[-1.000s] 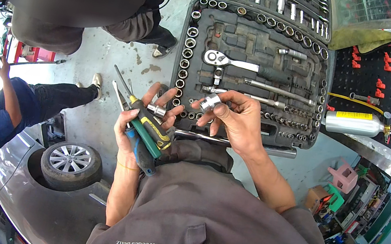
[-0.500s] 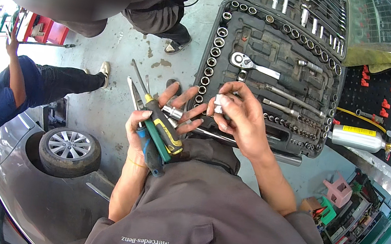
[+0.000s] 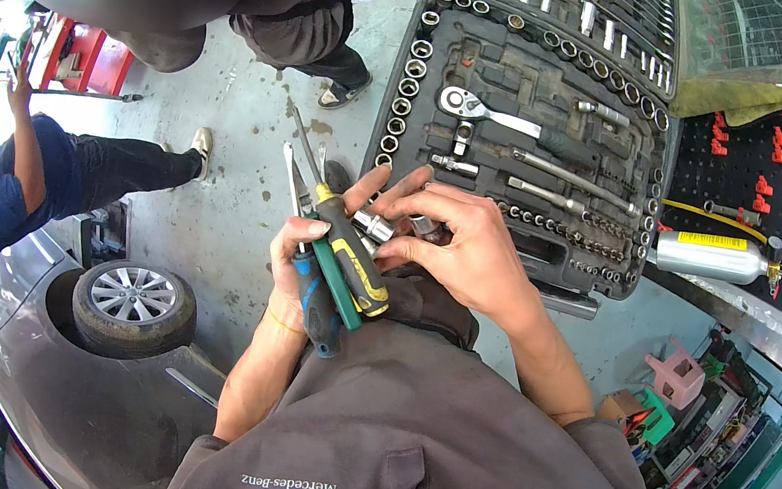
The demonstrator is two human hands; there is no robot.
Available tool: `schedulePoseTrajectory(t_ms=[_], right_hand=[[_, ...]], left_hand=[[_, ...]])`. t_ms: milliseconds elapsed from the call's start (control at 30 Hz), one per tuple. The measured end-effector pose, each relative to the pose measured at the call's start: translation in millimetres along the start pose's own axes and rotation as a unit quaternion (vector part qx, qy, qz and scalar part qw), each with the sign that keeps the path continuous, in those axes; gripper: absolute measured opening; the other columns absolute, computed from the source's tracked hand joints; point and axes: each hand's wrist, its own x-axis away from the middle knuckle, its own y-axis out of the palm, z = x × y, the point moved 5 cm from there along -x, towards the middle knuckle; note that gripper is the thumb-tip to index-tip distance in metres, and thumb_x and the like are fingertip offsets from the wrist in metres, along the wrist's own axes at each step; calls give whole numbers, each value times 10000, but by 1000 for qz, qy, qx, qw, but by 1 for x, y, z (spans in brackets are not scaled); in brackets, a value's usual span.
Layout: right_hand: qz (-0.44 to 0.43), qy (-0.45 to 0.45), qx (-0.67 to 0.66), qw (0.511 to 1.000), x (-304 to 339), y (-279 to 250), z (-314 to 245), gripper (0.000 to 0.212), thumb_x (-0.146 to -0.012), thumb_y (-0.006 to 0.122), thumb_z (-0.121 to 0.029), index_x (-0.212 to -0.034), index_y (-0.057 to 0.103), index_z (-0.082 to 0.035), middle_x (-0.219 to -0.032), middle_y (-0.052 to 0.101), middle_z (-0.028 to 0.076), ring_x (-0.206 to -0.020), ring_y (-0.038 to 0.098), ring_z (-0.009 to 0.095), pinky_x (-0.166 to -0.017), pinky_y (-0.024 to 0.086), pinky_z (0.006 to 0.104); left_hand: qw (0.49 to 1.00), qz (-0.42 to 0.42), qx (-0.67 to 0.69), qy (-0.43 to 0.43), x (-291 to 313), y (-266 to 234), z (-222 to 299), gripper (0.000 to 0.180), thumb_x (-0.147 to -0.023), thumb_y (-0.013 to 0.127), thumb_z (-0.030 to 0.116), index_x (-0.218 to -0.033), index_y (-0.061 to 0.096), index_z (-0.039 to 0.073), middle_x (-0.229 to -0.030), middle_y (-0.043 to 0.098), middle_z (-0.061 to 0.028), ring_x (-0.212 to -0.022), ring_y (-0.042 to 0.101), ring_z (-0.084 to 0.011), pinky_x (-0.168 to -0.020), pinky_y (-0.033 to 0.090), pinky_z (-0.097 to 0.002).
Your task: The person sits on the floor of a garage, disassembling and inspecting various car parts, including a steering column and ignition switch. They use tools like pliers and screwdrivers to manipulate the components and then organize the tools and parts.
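Note:
My left hand [image 3: 292, 265] is closed around several screwdrivers: one with a yellow-and-black handle [image 3: 354, 264], one with a green handle [image 3: 334, 276] and one with a blue handle [image 3: 316, 302]. Their shafts point away from me. A chrome socket [image 3: 373, 228] sits among this hand's fingers. My right hand [image 3: 476, 252] has come against the left fingers, its thumb beside that socket. Under its curled fingers shows another chrome socket [image 3: 424, 227], partly hidden. Just beyond both hands lies the open socket set case [image 3: 387, 102], with a ratchet [image 3: 491, 115] inside.
A silver gas cylinder [image 3: 708, 256] lies on the bench at the right, near a black pegboard [image 3: 725, 173]. Two people stand at the left and far left. A grey car [image 3: 117, 386] with a loose wheel [image 3: 134, 307] is at lower left; a pink stool [image 3: 675, 373] is at right.
My right hand has moved down and left to the fingers of my left hand, bringing its chrome piece along. The case appears slightly further left and up in view.

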Motion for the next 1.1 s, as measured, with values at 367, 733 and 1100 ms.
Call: schedulePoseTrajectory(t_ms=[367,733,1100], right_hand=[[95,40,-94,990,18,-12,20,197,-922,796,-140,-1031,758,19,-945,782,108,-862,735,140,-794,566,311],[31,35,-110,993,29,-23,34,197,-879,820,-100,-1047,779,-4,-900,760,91,-737,653,123,-669,518,303],[51,25,-145,988,32,-28,36,190,-903,827,-163,-1019,785,-18,-879,764,38,-768,629,49,-660,497,244]], left_hand=[[996,78,-33,5,6,12,-18,962,-786,622,356,-1579,316,-95,-1597,371,-296,-1446,449,-389,-1278,317,-526],[995,42,-83,-27,-5,22,-26,989,-827,563,443,-1601,277,-102,-1684,266,-281,-1534,364,-349,-1281,299,-441],[984,82,-153,-37,-7,16,-19,985,-809,547,469,-1589,329,-91,-1667,315,-283,-1533,365,-375,-1291,253,-464]])
